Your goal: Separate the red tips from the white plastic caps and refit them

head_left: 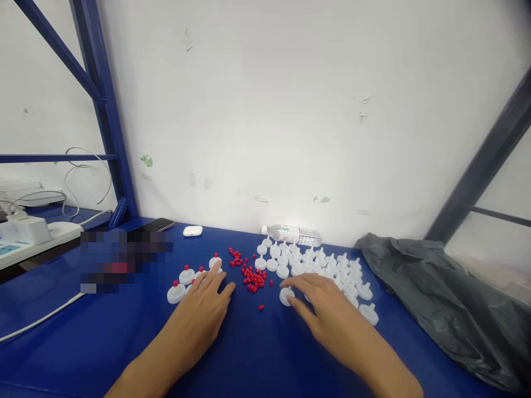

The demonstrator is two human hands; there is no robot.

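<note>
My left hand [206, 307] lies flat on the blue table [257, 359], fingers stretched out, its fingertips beside a few white caps fitted with red plugs [186, 275]. My right hand [327, 307] also rests palm down with fingers spread, and its fingertips touch a single white cap [286, 296]. Behind the right hand spreads a cluster of plain white caps [319, 262]. Between the hands lies a heap of small red plugs [252, 278].
A clear water bottle [292, 234] lies on its side against the white wall. A white earbud case [192, 231] and a phone [154, 225] sit at the back left. A dark plastic bag [435, 293] covers the right side. Chargers and cables sit far left.
</note>
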